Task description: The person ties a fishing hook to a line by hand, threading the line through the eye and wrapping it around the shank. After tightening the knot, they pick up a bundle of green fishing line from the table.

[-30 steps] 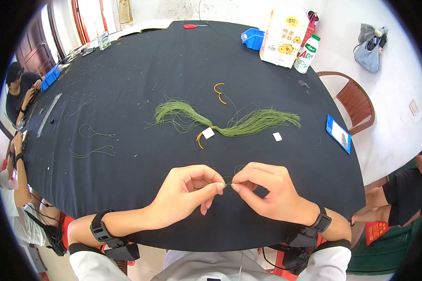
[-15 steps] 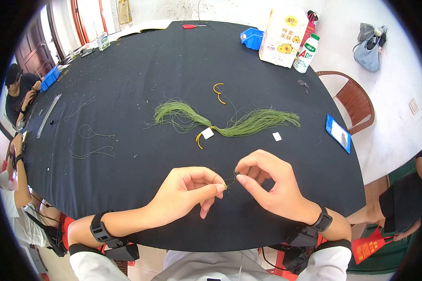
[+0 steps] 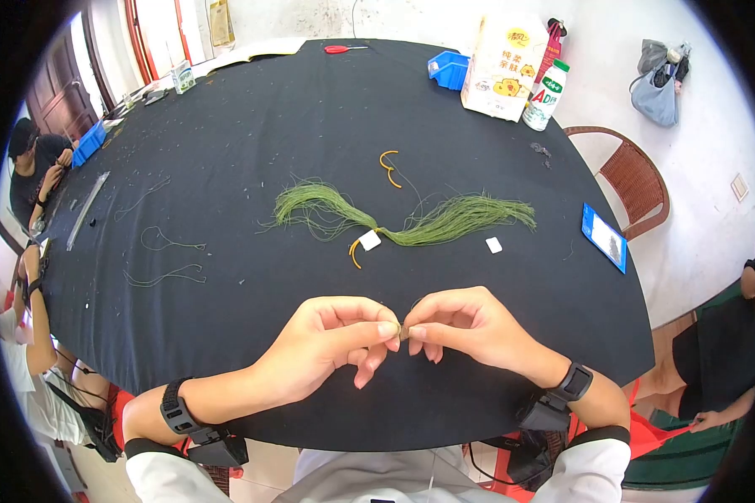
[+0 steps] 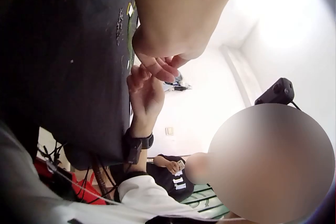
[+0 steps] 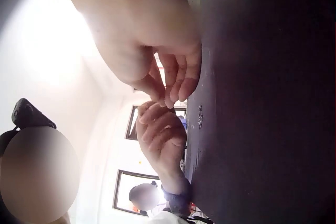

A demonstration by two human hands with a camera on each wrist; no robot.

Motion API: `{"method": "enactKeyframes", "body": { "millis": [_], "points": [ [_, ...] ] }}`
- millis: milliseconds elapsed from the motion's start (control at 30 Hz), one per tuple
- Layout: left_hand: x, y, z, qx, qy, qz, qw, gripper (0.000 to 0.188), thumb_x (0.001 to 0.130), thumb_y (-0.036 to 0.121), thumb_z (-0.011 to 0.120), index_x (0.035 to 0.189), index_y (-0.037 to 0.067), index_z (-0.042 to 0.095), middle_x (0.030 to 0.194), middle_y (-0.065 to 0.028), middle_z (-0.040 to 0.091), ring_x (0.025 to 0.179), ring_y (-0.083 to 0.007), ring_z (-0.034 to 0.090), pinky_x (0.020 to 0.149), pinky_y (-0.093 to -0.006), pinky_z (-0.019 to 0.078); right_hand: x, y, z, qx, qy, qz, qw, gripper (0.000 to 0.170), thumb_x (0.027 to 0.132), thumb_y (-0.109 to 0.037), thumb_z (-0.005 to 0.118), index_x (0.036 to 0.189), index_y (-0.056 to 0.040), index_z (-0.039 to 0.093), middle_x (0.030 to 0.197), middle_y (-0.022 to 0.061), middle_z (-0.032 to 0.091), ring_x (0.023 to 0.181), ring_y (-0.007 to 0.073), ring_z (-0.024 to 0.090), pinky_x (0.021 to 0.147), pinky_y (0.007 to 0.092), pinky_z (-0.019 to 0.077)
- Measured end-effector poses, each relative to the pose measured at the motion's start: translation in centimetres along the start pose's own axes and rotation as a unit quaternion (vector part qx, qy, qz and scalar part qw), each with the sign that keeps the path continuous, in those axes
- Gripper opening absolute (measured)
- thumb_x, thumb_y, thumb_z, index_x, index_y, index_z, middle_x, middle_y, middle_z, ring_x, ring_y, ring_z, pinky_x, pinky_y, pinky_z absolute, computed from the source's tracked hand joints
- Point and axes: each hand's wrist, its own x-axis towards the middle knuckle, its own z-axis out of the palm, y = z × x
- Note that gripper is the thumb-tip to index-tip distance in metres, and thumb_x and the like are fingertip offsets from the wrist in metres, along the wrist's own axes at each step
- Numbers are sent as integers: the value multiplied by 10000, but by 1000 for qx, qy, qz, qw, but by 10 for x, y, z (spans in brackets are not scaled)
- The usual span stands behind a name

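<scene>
Just in front of the body, over the near part of the table, my left hand [image 3: 323, 344] and right hand [image 3: 470, 327] meet at the fingertips. Both pinch a thin green thread, mostly hidden by the fingers; a faint bit of it [image 3: 417, 300] shows above the right fingertips. In the right wrist view the right hand [image 5: 152, 40] touches tips with the left hand [image 5: 163, 134]. Beyond the hands lies a bundle of green threads [image 3: 470, 220], gathered at its middle beside a white square tag [image 3: 370, 240] and a yellow curved piece [image 3: 356, 254].
Loose green threads [image 3: 174, 275] lie at left on the black cloth [image 3: 226, 335]. Another yellow piece [image 3: 389, 168] and a white square [image 3: 494, 245] lie near the bundle. A blue packet [image 3: 604, 238] is at right; a tissue pack [image 3: 499, 71] and bottle [image 3: 547, 96] stand behind.
My right hand first rose slightly away from the left, showing thread between them, then came back down and left until the fingertips met. The left hand has barely moved.
</scene>
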Motion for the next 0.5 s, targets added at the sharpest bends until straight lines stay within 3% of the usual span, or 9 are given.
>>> {"method": "enactKeyframes", "body": {
  "millis": [233,333,500],
  "points": [
    [-1,-1,-4,7,19,37,999,160,911,114,596,962,-35,628,837,-72,625,671,-106,587,540,-248,504,-4,-3,16,61,13,65,996,169,924,-150,580,986,-6,644,767,54,659,608,71,583,555,198,471],
    [-3,0,-1,85,45,83,992,142,905,80,594,968,-44,621,840,-75,628,649,-102,586,542,-243,502,-8,-7,19,41,26,71,996,150,923,-121,579,963,0,657,772,61,650,621,81,581,556,208,459],
    [-5,-5,1,185,75,146,969,112,883,24,594,966,-47,618,837,-69,630,651,-94,602,556,-221,499,-13,-6,32,-65,101,0,993,119,902,-111,593,940,-17,655,700,1,617,586,29,538,500,193,410]
  ]
}}
